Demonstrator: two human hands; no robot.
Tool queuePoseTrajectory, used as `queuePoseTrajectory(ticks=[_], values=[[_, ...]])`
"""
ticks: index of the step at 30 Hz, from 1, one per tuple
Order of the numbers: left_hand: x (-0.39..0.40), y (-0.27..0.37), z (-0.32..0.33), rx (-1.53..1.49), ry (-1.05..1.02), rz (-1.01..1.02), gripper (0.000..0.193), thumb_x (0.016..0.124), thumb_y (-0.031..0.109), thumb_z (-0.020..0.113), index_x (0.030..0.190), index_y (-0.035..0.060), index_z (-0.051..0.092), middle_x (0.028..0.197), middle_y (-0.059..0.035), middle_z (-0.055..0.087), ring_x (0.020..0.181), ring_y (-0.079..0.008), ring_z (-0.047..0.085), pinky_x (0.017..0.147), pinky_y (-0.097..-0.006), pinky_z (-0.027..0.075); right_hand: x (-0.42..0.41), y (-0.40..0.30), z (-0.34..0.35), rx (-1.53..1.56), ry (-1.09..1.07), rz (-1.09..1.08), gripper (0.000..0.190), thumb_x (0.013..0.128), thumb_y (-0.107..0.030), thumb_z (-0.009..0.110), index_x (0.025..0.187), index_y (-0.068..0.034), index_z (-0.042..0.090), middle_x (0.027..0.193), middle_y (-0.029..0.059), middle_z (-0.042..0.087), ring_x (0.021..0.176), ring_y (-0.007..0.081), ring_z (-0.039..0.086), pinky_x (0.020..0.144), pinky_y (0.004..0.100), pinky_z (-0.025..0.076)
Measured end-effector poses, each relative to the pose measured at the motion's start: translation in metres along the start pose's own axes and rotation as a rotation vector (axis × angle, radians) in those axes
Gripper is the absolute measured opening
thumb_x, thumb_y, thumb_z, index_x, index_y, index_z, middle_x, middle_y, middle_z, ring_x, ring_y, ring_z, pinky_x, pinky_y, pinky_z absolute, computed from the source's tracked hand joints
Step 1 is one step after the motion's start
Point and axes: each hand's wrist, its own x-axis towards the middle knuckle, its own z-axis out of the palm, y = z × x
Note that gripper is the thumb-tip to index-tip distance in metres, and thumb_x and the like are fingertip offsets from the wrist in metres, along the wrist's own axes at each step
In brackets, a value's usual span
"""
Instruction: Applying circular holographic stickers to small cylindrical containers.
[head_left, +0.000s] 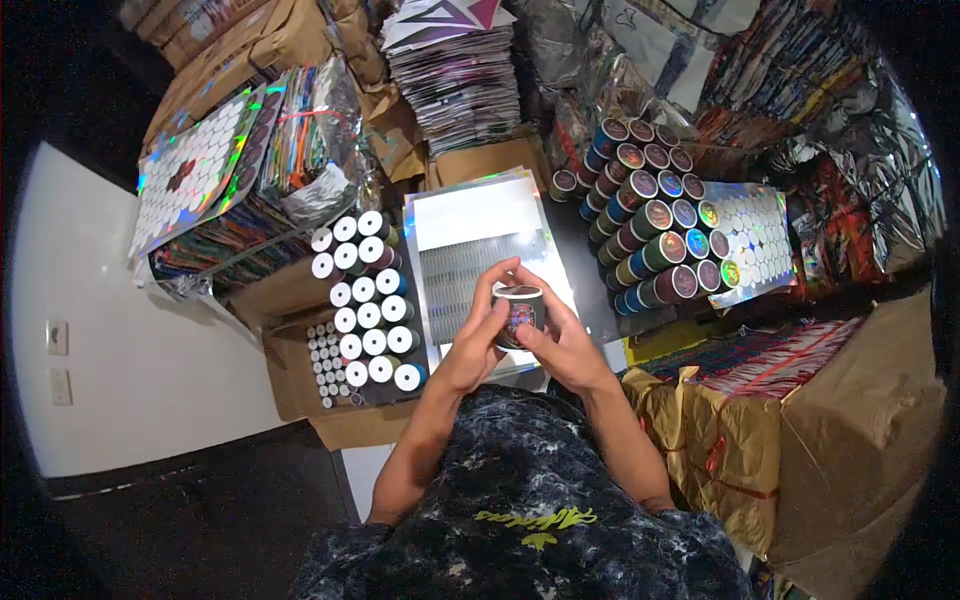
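Note:
Between my two hands is a dark thread spool (529, 311), with a white rim at its top end and a printed label on its side. My left hand (474, 339) grips it from the left, the thumb lying on the side. From the other side my right hand (568, 346) holds it too, with its thumb low on the label. The fingertips meet or nearly meet behind the spool. Below the hands lies a pile of sheets (472, 221), its top one bearing rows of narrow printed strips.
Spools with white, holed ends (369, 315) stand in rows at left, beside an open carton (289, 375) of more. At right, spools with shiny round stickers (660, 214) are stacked by a round-sticker sheet (750, 244). Behind rises a tall paper stack (454, 90); wrapped bundles (705, 442) sit right.

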Motion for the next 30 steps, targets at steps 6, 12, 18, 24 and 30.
queuePoseTrajectory(ticks=[6, 12, 18, 24, 30], values=[[0.012, -0.008, 0.009, -0.078, -0.057, -0.055, 0.062, 0.106, 0.036, 0.051, 0.158, 0.0135, 0.025, 0.145, -0.0093, 0.042, 0.128, -0.0227, 0.051, 0.107, -0.0389, 0.045, -0.006, -0.004, -0.009, 0.194, 0.095, 0.022, 0.059, 0.104, -0.023, 0.059, 0.154, -0.001, 0.036, 0.149, 0.0122, 0.047, 0.136, 0.0203, 0.046, 0.115, 0.0343, 0.035], [0.027, -0.024, 0.013, -0.052, -0.091, -0.060, 0.063, 0.098, 0.014, 0.046, 0.158, 0.0162, 0.026, 0.143, -0.0108, 0.041, 0.128, -0.0213, 0.048, 0.107, -0.0354, 0.041, -0.010, -0.002, -0.024, 0.269, 0.213, 0.056, 0.047, 0.107, -0.022, 0.051, 0.149, -0.001, 0.044, 0.144, 0.0107, 0.051, 0.133, 0.0199, 0.049, 0.113, 0.0341, 0.037], [0.047, -0.037, 0.017, -0.032, -0.069, -0.151, 0.070, 0.091, 0.011, 0.045, 0.158, 0.0160, 0.025, 0.143, -0.0117, 0.042, 0.130, -0.0222, 0.047, 0.107, -0.0344, 0.042, -0.012, 0.001, -0.039, 0.135, 0.351, -0.027, 0.049, 0.107, -0.025, 0.049, 0.150, -0.004, 0.043, 0.145, 0.0101, 0.050, 0.131, 0.0202, 0.051, 0.111, 0.0348, 0.038], [0.070, -0.042, 0.009, 0.096, 0.062, -0.180, 0.079, 0.091, 0.001, 0.062, 0.156, 0.0130, 0.020, 0.130, -0.0143, 0.055, 0.120, -0.0221, 0.057, 0.103, -0.0367, 0.049, -0.016, 0.010, -0.069, -0.084, 0.612, 0.017, 0.030, 0.104, -0.021, 0.049, 0.130, -0.005, 0.054, 0.115, 0.0025, 0.057, 0.102, 0.0105, 0.052, 0.086, 0.0262, 0.043], [0.098, -0.072, -0.015, 0.253, 0.055, -0.055, 0.074, 0.080, -0.005, 0.074, 0.145, 0.0006, 0.039, 0.131, -0.0116, 0.057, 0.122, -0.0222, 0.059, 0.106, -0.0359, 0.047, -0.005, 0.016, -0.083, -0.128, 0.601, 0.034, 0.025, 0.100, -0.011, 0.053, 0.123, -0.003, 0.056, 0.104, 0.0017, 0.059, 0.091, 0.0089, 0.054, 0.082, 0.0247, 0.044]])
